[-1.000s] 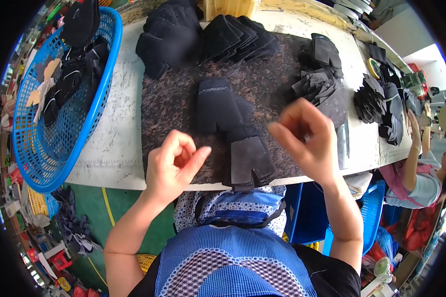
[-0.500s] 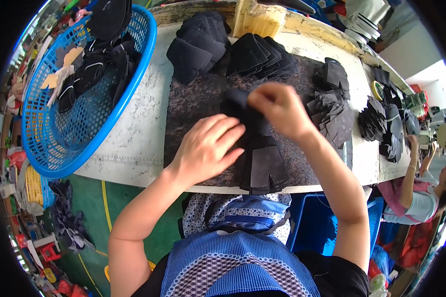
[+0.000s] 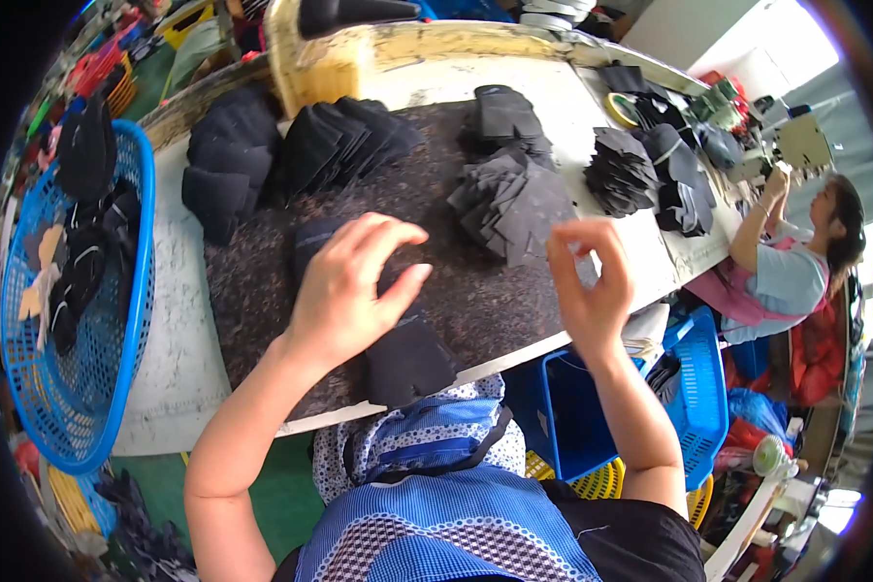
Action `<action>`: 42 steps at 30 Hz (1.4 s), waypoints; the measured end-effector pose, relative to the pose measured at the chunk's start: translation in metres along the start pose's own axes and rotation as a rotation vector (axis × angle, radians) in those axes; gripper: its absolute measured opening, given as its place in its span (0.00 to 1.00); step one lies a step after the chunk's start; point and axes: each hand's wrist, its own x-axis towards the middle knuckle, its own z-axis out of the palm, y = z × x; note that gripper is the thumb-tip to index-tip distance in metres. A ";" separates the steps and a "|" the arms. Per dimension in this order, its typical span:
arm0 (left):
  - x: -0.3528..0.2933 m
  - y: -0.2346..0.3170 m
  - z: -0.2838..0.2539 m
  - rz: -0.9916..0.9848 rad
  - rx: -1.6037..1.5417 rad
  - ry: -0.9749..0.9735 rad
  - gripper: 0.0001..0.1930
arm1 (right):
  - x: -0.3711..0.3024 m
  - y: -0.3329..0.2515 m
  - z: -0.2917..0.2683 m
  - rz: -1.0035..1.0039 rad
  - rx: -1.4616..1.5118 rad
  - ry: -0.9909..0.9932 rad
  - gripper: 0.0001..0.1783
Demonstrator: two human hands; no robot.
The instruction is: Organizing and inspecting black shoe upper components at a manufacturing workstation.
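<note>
Over the dark mat [image 3: 475, 335], my left hand [image 3: 344, 281] has its fingers bent and its thumb apart, with nothing between them. Partly under it is a black fabric piece [image 3: 315, 238]. Below its thumb, another black piece [image 3: 412, 367] with a notched edge lies at the table's front edge. My right hand [image 3: 594, 281] is raised near the mat's right edge, beside a fanned stack of grey-black pieces [image 3: 514, 204]. Its thumb and forefinger curl together in a pinch; whether something small is between the tips cannot be made out.
More black piles [image 3: 228, 160] and fanned pieces [image 3: 344, 141] lie along the mat's far side. A blue basket [image 3: 141, 320] of black parts stands at left. Blue bins [image 3: 577, 412] sit below the table at right. A person [image 3: 766, 262] works farther right.
The view has swung right. My right hand has left the black piece and moved right, away from my left hand. My left hand's thumb and fingers now curve around a gap.
</note>
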 end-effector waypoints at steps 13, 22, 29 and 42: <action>0.072 0.001 0.082 0.219 0.139 -0.108 0.37 | 0.021 0.048 0.012 0.086 -0.218 0.147 0.16; 0.063 -0.001 0.079 0.196 0.172 -0.099 0.37 | 0.007 0.032 0.007 -0.093 -0.046 0.163 0.13; 0.042 0.018 0.045 0.181 0.115 -0.024 0.38 | -0.024 -0.007 -0.030 0.095 0.260 0.445 0.08; -0.118 0.069 -0.028 -0.618 -0.465 -0.250 0.16 | -0.054 -0.071 0.001 0.911 0.848 -0.999 0.15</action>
